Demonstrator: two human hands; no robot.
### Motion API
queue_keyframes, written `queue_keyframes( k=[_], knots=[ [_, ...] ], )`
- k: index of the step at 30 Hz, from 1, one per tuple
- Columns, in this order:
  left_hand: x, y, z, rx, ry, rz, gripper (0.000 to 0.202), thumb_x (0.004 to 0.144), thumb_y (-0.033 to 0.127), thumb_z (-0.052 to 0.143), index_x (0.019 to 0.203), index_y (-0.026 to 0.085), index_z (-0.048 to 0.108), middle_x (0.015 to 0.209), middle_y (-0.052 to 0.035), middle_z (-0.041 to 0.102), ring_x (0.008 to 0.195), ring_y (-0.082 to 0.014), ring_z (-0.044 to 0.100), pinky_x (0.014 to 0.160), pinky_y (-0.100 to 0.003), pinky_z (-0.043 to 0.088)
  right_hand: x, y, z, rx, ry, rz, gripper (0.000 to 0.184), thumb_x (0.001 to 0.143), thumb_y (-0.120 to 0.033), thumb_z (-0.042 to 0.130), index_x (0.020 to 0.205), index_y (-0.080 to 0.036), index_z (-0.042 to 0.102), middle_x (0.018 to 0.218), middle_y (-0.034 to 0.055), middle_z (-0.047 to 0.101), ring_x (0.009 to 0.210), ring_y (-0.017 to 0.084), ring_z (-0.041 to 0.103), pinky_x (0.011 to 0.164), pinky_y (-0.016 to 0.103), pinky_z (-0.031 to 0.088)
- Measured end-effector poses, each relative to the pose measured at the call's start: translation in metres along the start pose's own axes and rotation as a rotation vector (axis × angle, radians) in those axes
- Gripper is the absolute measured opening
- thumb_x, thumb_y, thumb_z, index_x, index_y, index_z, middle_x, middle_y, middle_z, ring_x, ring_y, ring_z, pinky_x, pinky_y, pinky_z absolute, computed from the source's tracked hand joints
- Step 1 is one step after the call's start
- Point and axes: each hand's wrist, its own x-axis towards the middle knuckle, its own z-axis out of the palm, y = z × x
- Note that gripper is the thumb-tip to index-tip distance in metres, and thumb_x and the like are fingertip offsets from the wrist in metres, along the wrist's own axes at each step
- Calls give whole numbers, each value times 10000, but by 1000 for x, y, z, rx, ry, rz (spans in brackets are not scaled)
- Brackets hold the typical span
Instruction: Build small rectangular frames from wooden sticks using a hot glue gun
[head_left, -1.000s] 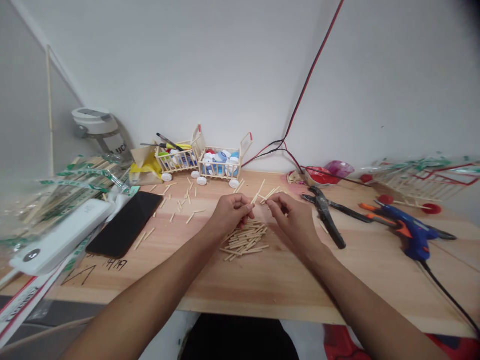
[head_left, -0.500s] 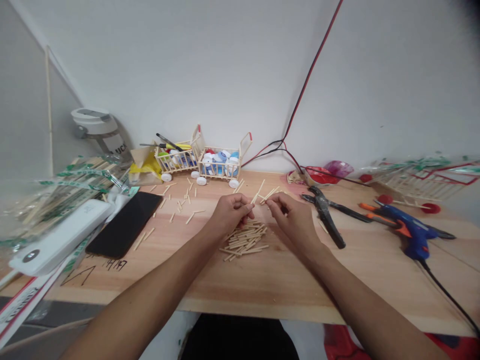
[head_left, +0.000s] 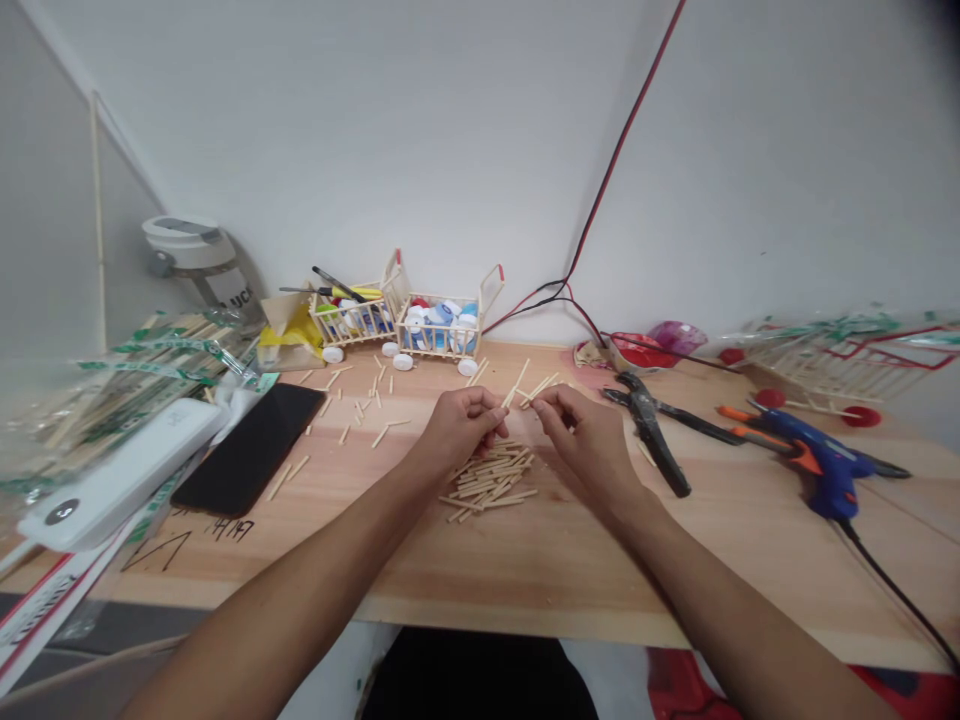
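one thin wooden stick appears to sit in the pinch of the left hand, mostly hidden by the fingers, its long axis running roughly crosswise toward the right hand. the left fingers are curled closed around it. the right fingers are curled inward, tips facing the left hand, and close to it; whether they grasp anything cannot be told.

directly below both hands, and nearer the left, lies one heap of short cut sticks, too many to count, their axes mixed. several loose sticks lie just beyond the fingertips, with more scattered further left.

on the wooden table, beyond the hands, stand two stick-built carts, each with white wheels and loaded with bottle caps. to the right lie one black spring clamp and one blue glue gun. to the left lie one black smartphone, one white power bank and one plastic bag of sticks.
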Motion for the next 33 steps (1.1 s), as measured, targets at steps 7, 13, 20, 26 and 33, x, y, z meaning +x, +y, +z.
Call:
queue_keyframes(
  k=[7, 13, 20, 26, 33],
  knots=[
    [-1, 1, 0, 20, -5, 3, 177, 771, 244, 639, 689, 122, 541, 592, 0, 579, 422, -52, 448, 359, -158, 361, -1, 3, 1, 9, 2, -2, 213, 896, -298, 496, 740, -191, 594, 638, -8, 580, 567, 121, 465, 565, 245, 339],
    [0, 0, -1, 14, -9, 10, 193, 762, 267, 649, 686, 123, 545, 587, 2, 581, 414, -50, 448, 360, -158, 357, 0, 2, 1, 12, 3, 0, 212, 901, -293, 496, 744, -190, 594, 656, -7, 591, 579, 119, 476, 577, 246, 343],
    [0, 0, 0, -5, 0, -9, 195, 751, 260, 669, 682, 125, 546, 580, 6, 581, 403, -47, 446, 354, -156, 348, -1, 2, 1, 6, 6, -1, 204, 896, -292, 498, 747, -191, 594, 628, -15, 568, 564, 117, 463, 559, 247, 332],
    [0, 0, 0, -3, 8, -7, 186, 759, 252, 659, 683, 126, 546, 581, 5, 588, 408, -49, 451, 358, -161, 357, -1, 2, 1, 12, 11, 1, 214, 896, -294, 498, 732, -191, 587, 620, -16, 561, 562, 116, 461, 561, 245, 330],
    [0, 0, 0, -5, 1, -5, 191, 757, 260, 659, 687, 124, 543, 589, 4, 584, 415, -50, 453, 363, -161, 360, -1, 2, 2, 6, 12, 14, 214, 898, -306, 499, 747, -191, 595, 624, -15, 571, 561, 117, 466, 557, 243, 328]
  ],
)
